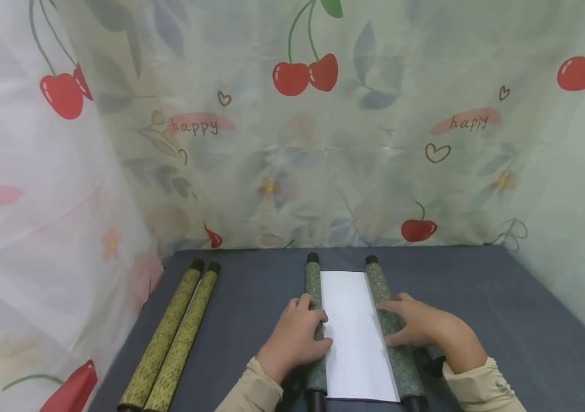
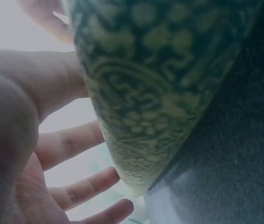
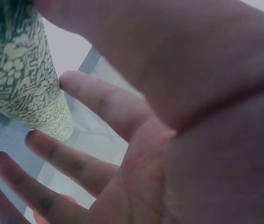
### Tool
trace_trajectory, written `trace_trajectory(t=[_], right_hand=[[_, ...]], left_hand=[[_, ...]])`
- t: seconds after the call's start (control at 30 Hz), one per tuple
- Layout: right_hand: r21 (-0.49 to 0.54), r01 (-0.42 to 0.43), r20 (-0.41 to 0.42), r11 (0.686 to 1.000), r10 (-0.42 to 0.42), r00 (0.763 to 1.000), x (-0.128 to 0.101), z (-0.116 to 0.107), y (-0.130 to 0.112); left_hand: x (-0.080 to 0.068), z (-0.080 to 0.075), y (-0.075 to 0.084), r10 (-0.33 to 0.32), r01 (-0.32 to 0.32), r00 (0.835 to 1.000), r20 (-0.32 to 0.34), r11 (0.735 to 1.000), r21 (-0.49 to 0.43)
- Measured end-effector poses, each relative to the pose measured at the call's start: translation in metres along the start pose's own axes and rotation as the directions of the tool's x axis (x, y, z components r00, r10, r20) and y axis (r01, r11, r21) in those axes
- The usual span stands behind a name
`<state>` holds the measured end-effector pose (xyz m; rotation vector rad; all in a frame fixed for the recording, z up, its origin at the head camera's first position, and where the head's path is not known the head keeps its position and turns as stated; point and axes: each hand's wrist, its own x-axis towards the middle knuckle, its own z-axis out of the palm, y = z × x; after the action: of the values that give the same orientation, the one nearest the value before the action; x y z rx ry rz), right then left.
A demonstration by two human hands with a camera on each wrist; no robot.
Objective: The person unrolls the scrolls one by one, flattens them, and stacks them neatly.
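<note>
A green-patterned scroll lies partly unrolled, its white paper (image 1: 355, 337) stretched between the left roll (image 1: 316, 372) and the right roll (image 1: 400, 360). Over the left roll reaches my left hand (image 1: 295, 337), thumb and index tips by the paper's edge. Its long fingers (image 2: 68, 144) look spread and nearly straight in the left wrist view, with the palm away from the roll. From the other side my right hand (image 1: 421, 323) touches the right roll with thumb and index finger. Its remaining fingers (image 3: 71, 161) are spread in the right wrist view.
Two yellow-green patterned rolls (image 1: 171, 337) lie side by side at the left of the dark table (image 1: 251, 286). A cherry-print curtain (image 1: 318, 171) hangs behind the table and along both sides.
</note>
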<state>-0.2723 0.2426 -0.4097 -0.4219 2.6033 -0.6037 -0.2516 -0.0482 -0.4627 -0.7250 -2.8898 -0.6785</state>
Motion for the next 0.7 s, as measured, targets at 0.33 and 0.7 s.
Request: trace_trajectory(t=[0.33,0.7], right_hand=[[-0.014,0.018,-0.030,1.000,-0.018,0.999,-0.007,-0.010,0.011],[0.027,0.055,0.035,0.998,-0.056,0.998,-0.008,-0.003,0.012]], left_hand=[[0.000,-0.004,-0.008,-0.047,0.047,0.999,0.003,0.998,-0.032],[-0.002,-0.009,-0.011,0.045,-0.044,0.999,0.023,0.998,-0.054]])
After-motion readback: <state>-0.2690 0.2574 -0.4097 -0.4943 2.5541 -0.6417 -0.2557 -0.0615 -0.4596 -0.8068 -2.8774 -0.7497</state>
